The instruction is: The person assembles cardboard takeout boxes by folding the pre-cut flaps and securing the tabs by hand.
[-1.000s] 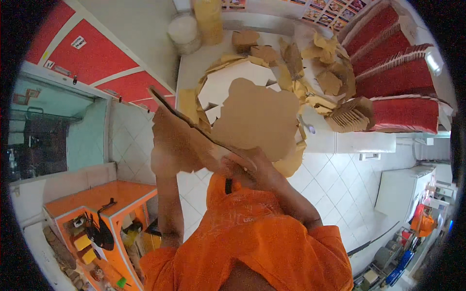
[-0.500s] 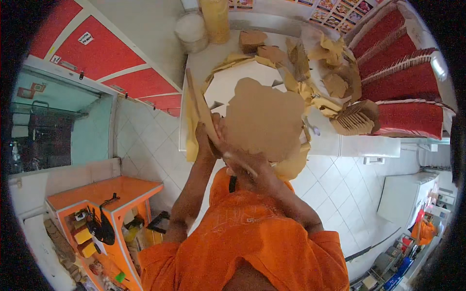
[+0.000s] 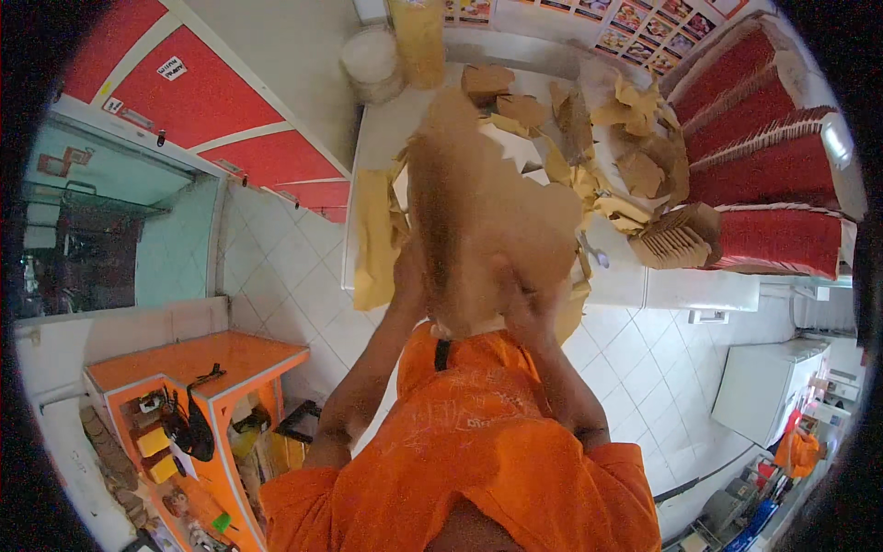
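Note:
A brown cardboard piece (image 3: 451,202), blurred by motion, stands tilted in front of me at the table's near edge. My left hand (image 3: 410,274) is at its lower left edge, with its fingers mostly hidden behind the board. On the lower right side, my right hand (image 3: 524,294) grips the board, its thumb lying on the face toward me. Behind it is a stack of brown cardboard with a ragged outline (image 3: 547,216), on top of white cardboard (image 3: 510,147) that it partly covers. Yellowish-brown wrapping paper (image 3: 372,248) lies around the stack.
Torn paper and cardboard scraps (image 3: 635,110) lie at the table's far right. Beside them stand tall stacks of red-sided folded cardboard (image 3: 763,166). A round white tub (image 3: 370,64) and a yellow roll (image 3: 418,41) stand at the back. An orange cabinet (image 3: 230,359) is at the lower left.
The cardboard piece in my hands, seen nearly edge-on before, has swung to show its broad face and shifted right over the stack. My right hand has moved right, away from my left.

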### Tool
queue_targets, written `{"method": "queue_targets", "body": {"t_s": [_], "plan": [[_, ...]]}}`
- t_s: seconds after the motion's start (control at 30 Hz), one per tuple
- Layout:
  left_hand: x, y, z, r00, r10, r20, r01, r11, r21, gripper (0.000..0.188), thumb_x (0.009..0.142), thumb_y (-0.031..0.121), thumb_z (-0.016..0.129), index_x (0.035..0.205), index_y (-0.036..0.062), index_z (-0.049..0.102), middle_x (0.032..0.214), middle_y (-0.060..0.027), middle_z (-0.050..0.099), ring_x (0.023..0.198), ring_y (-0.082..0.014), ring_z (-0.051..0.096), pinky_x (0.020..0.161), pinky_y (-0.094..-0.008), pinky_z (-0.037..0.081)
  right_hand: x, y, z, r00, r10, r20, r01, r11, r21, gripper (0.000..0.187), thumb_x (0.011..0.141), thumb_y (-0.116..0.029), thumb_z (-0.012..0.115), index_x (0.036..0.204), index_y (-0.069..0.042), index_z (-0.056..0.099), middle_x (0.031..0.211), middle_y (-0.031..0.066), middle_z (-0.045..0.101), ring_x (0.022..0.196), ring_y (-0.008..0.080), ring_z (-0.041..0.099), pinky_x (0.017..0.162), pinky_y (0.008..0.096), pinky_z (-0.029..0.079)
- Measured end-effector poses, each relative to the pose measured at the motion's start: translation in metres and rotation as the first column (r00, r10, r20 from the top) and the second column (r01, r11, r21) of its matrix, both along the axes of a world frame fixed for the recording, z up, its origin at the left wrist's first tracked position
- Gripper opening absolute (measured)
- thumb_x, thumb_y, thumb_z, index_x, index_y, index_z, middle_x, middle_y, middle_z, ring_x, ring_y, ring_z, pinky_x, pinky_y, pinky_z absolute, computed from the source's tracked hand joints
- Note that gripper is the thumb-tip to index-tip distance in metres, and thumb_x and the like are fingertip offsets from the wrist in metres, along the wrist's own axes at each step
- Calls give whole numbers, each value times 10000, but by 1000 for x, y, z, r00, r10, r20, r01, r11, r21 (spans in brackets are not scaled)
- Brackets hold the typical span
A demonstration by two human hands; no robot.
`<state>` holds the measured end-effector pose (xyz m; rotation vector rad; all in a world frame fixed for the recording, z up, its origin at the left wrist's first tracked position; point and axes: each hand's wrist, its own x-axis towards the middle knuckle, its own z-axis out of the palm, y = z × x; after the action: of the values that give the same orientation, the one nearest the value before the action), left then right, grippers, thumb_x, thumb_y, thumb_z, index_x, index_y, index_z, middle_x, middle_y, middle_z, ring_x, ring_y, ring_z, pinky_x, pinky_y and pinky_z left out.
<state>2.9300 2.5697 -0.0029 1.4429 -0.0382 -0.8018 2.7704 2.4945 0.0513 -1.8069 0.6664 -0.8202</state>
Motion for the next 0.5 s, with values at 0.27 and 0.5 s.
{"method": "queue_targets", "body": {"t_s": [0.27,0.5], "plan": [[37,8,3,993,-85,80,102,967,-232,676,996,592,367,1380,40,440,1308,-124,557,1194,-297,530,1044,-405,409,2,-41,42,1000,-11,-13,16,848,529,287,912,-174,695,1129,4,633,1119,93,666,993,172,625,841,305,500],[30,-24,53,916,-263,-303,-65,647,-760,717,973,636,369,1393,57,424,1304,-119,557,1204,-297,525,1046,-411,416,12,-58,13,978,-132,-161,91,966,-240,280,861,-125,704,1118,-26,654,1020,106,661,887,205,647,731,330,514]]}}
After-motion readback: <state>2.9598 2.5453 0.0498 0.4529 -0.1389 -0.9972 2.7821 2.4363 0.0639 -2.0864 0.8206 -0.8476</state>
